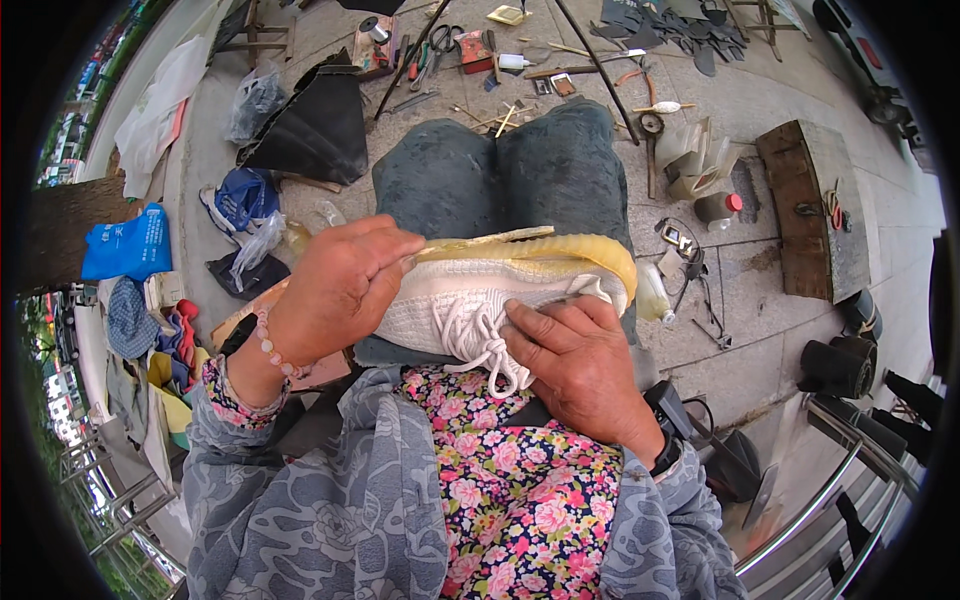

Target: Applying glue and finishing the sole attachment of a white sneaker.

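A white knit lace-up shoe [420,305] lies on its side across my dark-covered lap, its yellowed sole [590,252] turned away from me. My right hand [572,360] grips the shoe's upper near the white laces [483,340]. Pinched in the fingers of my left hand [340,285] is a thin, flat, yellowish stick [500,238]. It lies along the sole's edge; whether it touches the sole, I cannot tell. My left fingers hide one end of the shoe.
On the paving beyond my knees lie scissors [443,38], a red box [475,52] and scattered tools. A red-capped bottle [718,208] and a wooden box [800,215] stand to the right. Blue bag [128,243] and cloths are at left; black sheet material [315,125] lies far left.
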Motion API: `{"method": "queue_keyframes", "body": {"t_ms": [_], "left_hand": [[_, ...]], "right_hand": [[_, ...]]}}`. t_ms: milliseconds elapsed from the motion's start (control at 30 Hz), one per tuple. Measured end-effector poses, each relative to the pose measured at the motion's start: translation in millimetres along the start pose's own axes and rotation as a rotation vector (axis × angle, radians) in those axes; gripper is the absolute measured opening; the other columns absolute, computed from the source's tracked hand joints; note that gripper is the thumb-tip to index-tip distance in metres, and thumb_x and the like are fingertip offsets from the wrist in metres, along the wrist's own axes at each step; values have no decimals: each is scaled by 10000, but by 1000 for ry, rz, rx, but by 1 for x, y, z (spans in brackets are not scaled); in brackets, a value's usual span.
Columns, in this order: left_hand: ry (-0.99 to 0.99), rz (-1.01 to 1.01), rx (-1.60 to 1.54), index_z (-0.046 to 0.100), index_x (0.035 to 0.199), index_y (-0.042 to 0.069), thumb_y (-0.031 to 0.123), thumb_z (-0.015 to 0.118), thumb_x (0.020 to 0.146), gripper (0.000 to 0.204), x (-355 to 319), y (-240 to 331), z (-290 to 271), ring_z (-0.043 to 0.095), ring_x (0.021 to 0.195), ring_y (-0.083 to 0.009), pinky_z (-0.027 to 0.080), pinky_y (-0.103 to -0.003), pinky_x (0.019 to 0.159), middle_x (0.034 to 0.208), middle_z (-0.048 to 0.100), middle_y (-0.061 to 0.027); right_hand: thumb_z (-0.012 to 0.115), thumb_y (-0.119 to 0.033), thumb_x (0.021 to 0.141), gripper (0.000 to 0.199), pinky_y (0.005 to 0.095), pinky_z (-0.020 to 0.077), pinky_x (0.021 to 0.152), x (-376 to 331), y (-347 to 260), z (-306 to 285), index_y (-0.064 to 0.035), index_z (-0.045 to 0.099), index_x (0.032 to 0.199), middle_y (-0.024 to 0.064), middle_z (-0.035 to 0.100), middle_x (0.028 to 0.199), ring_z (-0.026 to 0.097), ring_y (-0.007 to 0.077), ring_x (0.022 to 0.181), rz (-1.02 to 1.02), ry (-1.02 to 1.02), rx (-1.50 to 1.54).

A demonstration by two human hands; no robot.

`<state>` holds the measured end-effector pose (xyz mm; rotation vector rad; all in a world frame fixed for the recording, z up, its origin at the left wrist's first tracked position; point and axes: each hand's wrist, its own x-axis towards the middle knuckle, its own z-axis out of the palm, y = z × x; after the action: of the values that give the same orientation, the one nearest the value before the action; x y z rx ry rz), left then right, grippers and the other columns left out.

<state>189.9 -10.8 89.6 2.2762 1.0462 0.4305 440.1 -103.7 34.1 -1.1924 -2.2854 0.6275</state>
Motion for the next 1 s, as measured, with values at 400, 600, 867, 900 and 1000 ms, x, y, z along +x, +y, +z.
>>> {"method": "queue_keyframes", "body": {"t_ms": [400,600,867,900,1000], "left_hand": [[-44,-23,9,626,941,-29,-27,573,778,171,-6,11,-4,566,672,-340,442,-382,589,766,572,-155],[-8,34,3,631,943,-36,-38,578,792,161,-2,2,6,553,604,-284,416,-336,548,702,556,-141],[-107,-69,-131,631,919,-29,-19,561,788,149,-3,9,-1,589,664,-323,446,-374,582,739,584,-163],[-98,-102,-152,632,917,-27,-19,564,786,148,-2,9,-1,592,663,-319,447,-370,577,741,589,-163],[-48,-23,-93,633,922,-29,-39,576,792,143,-3,5,6,562,604,-260,418,-328,545,698,556,-128]], "right_hand": [[635,-126,682,360,329,396,851,1,3,-1,-59,662,1035,55,625,1155,563,182,900,-26,25,-3],[697,-100,611,436,366,393,880,1,3,0,-88,669,1045,48,624,1188,585,200,948,-2,13,21],[629,-118,684,352,341,397,855,2,4,-1,-67,668,1029,54,626,1159,569,182,902,-42,38,-16],[629,-118,684,352,341,397,855,3,4,-1,-67,668,1029,54,626,1159,569,182,902,-43,38,-15],[631,-119,679,354,339,397,855,3,3,-2,-68,667,1027,54,626,1155,568,183,899,-34,40,-10]]}}
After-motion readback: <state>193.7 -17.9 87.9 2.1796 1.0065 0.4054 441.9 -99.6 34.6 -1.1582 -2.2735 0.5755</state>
